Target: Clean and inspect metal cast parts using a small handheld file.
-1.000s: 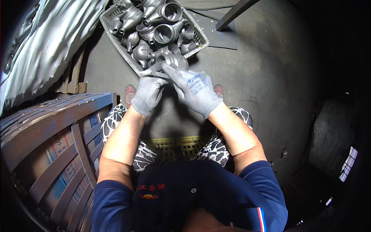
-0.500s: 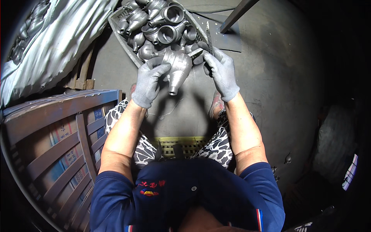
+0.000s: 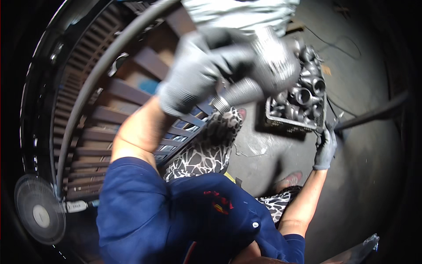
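A grey metal casting [image 3: 274, 61] is gripped by the gloved left hand [image 3: 191, 66], raised high in front of the slatted rack [image 3: 103, 116]; both hand and casting are blurred. The casting is held well to the left of the plastic crate [image 3: 290, 123] on the floor [image 3: 351, 189], in which similar metal castings [image 3: 304, 95] are heaped. The gloved right hand [image 3: 325, 152] is held low, at the crate's near right corner; its fingers are small and dim, and whether they are closed on anything cannot be told. A white sheet [image 3: 237, 11] is seen beyond the left hand, and a round fan [image 3: 40, 215] is placed at the far left.
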### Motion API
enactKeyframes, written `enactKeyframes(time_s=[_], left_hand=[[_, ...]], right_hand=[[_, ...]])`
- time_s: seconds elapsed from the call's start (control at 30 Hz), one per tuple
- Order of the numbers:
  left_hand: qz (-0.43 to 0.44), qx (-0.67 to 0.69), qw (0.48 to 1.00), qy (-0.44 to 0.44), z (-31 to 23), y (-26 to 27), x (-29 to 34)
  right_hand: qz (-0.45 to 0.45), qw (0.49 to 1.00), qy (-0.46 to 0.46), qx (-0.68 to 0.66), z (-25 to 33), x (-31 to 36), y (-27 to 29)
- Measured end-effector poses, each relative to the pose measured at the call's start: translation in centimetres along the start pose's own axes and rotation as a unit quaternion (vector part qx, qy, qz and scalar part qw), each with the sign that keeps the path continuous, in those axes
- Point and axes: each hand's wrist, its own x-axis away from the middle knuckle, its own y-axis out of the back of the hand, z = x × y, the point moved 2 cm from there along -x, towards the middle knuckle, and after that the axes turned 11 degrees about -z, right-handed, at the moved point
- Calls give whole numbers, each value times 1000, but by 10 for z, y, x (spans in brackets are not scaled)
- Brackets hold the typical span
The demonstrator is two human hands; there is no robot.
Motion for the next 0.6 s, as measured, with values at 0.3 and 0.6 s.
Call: enactKeyframes(time_s=[0.3, 0.6], left_hand=[[-296, -231, 894, -244, -162, 193, -7], [-296, -761, 574, -53, -129, 493, -45]], right_hand=[[78, 997, -12, 4, 4, 6, -27], [51, 996, -51, 48, -18, -7, -34]])
